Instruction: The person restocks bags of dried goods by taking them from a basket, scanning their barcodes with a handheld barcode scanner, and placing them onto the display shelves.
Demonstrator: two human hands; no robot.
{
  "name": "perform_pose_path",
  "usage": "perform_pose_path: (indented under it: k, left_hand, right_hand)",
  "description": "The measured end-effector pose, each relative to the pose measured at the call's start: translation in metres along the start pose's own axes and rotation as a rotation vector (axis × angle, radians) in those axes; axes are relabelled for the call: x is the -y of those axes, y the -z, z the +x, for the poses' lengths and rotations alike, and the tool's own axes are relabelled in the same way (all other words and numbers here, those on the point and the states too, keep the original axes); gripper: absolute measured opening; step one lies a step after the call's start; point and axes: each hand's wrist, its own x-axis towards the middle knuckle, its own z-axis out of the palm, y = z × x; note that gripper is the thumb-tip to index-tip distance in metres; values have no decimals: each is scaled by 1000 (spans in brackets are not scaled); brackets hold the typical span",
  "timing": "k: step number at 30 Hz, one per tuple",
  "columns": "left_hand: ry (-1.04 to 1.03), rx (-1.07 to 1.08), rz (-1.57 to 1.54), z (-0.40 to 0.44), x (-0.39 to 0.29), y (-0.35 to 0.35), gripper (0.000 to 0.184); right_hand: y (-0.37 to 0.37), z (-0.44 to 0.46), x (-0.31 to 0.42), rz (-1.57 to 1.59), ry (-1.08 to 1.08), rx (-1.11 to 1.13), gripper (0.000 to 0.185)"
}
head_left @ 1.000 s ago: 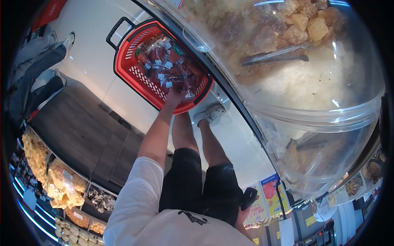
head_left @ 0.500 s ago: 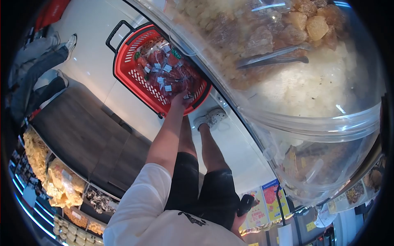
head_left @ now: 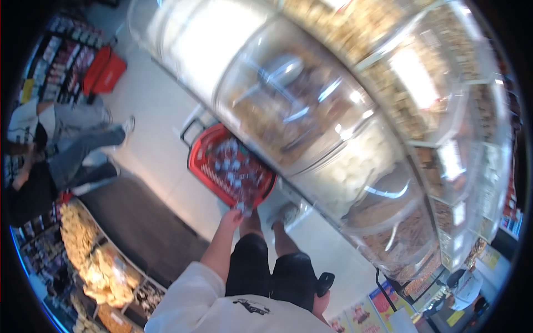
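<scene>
My left hand (head_left: 235, 217) is at the near rim of a red shopping basket (head_left: 206, 183), fingers closed on what looks like a clear plastic packet (head_left: 245, 205), blurred by motion. Inside the basket lie several clear packets (head_left: 230, 161) with white labels and reddish contents. Down by my right thigh, my right hand (head_left: 320, 304) is wrapped around a black rounded handheld device (head_left: 326, 283). Part of that hand is hidden by my shirt.
Clear-lidded food bins (head_left: 300, 94) line the right side, with scoops inside. Bagged dried goods (head_left: 108, 277) fill a shelf at lower left, beside a dark platform (head_left: 139, 216). Other people (head_left: 72, 139) are at left, and another red basket (head_left: 105, 70) stands farther back.
My left hand has come up out of the basket's contents to its near edge, with the packet. My view has shifted and widened, showing more bins. The right hand still holds the device.
</scene>
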Motion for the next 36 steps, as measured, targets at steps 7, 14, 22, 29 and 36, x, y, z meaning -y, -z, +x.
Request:
perform_pose_path:
  k: [7,14,22,29,36]
  left_hand:
    - [-73,258,317,-233,-81,-217,42]
    - [-408,680,669,-331,-144,-505,49]
    - [-396,994,993,-406,-56,-692,45]
    - [40,1011,1082,-402,99,-627,47]
    - [267,1010,952,-403,209,-582,42]
  right_hand:
    - [14,0,32,54,13,81,39]
    - [15,8,66,175,-15,121,43]
    - [121,-47,122,513,115,-153,40]
    - [284,-48,177,1512,500,56,14]
    - [357,-8,128,1760,464,521,30]
